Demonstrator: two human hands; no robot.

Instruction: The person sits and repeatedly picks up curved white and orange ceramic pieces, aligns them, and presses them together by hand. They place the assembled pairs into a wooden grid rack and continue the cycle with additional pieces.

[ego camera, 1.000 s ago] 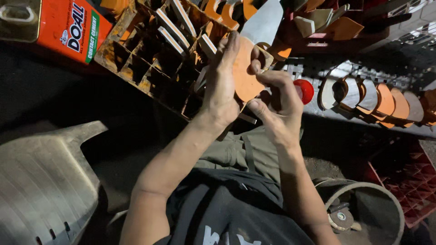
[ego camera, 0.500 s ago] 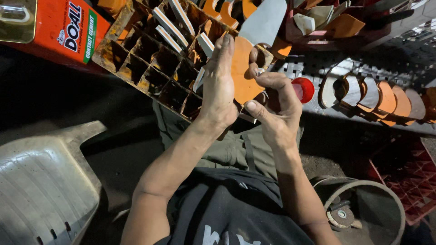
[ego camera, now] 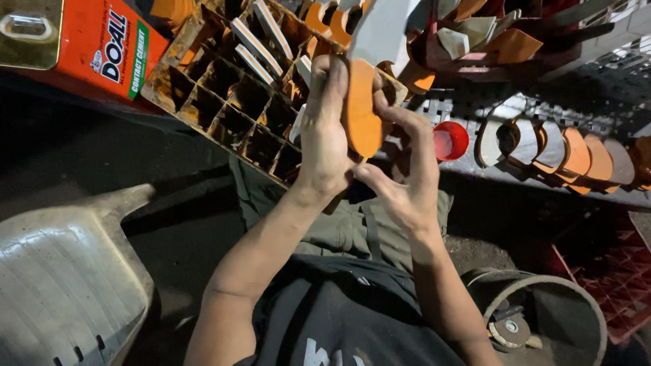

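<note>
Both my hands hold one flat orange sole-shaped piece (ego camera: 361, 112) upright in front of me. My left hand (ego camera: 325, 135) lies flat along its left face, fingers pointing up. My right hand (ego camera: 403, 173) pinches its right edge and lower end with thumb and fingers. The piece stands over the near corner of a glue-stained wooden grid rack (ego camera: 230, 88) with white and orange pieces slotted in its cells.
An orange tin (ego camera: 81, 41) lies at top left. A red cap (ego camera: 450, 140) and a row of curved orange pieces (ego camera: 563, 149) sit on a dark rack at right. A grey metal casing (ego camera: 61, 271) is at lower left, a round tub (ego camera: 542, 318) lower right, a red crate (ego camera: 610, 271) beside it.
The orange piece has turned from showing its broad face to nearly edge-on and moved up a little. My left fingers have straightened along it.
</note>
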